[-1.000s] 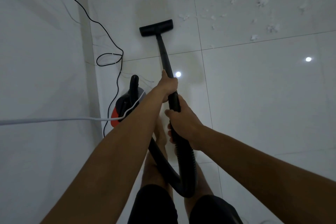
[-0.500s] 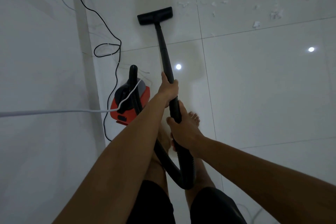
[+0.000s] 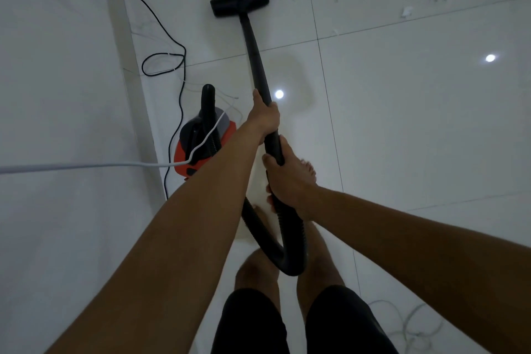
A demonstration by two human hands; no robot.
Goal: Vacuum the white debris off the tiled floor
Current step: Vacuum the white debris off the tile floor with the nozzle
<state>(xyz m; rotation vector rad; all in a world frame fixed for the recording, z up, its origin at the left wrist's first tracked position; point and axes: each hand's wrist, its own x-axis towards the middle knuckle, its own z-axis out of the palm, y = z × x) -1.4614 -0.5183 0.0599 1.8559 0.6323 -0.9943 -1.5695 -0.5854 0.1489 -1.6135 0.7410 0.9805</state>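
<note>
Our left hand (image 3: pixel 264 121) curls around the black wand (image 3: pixel 254 49). Our right hand (image 3: pixel 290 184) grips it nearer to us, where the ribbed hose (image 3: pixel 291 238) begins. The floor head (image 3: pixel 240 1) lies flat on the tiled floor (image 3: pixel 402 129), far ahead. The white debris (image 3: pixel 406 11) is scattered to the far right of this head. The red vacuum body (image 3: pixel 201 149) stands at the left.

Home room, by look of it: glossy white tiled floor (image 3: pixel 402 129), plain white wall (image 3: pixel 57 72), small red canister vacuum (image 3: pixel 207 162), black cord (image 3: pixel 163 53) trailing, bare foot (image 3: pixel 307 171).
</note>
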